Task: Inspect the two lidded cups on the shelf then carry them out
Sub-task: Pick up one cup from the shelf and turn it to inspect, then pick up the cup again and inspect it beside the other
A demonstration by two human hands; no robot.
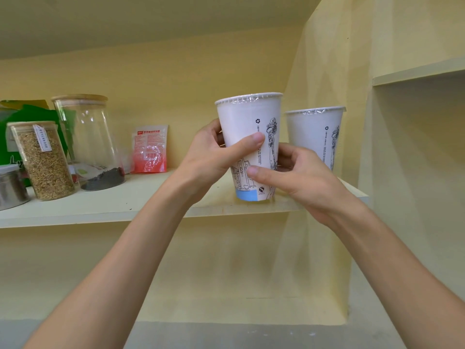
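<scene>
Two white paper cups with black line drawings and film-sealed tops are at the right end of a pale shelf (125,205). The nearer cup (249,117) is held upright at the shelf's front edge, its blue-banded base level with the board. My left hand (214,157) wraps its left side, thumb across the front. My right hand (299,177) grips its lower right side, thumb on the front. The second cup (312,132) stands behind and to the right, partly hidden by my right hand.
On the shelf's left stand a glass jar of grain (42,159), a tall glass jar with a wooden lid (88,142), a metal tin (10,185) and a red packet (149,149). A side wall closes the shelf on the right; another shelf (415,71) sits higher right.
</scene>
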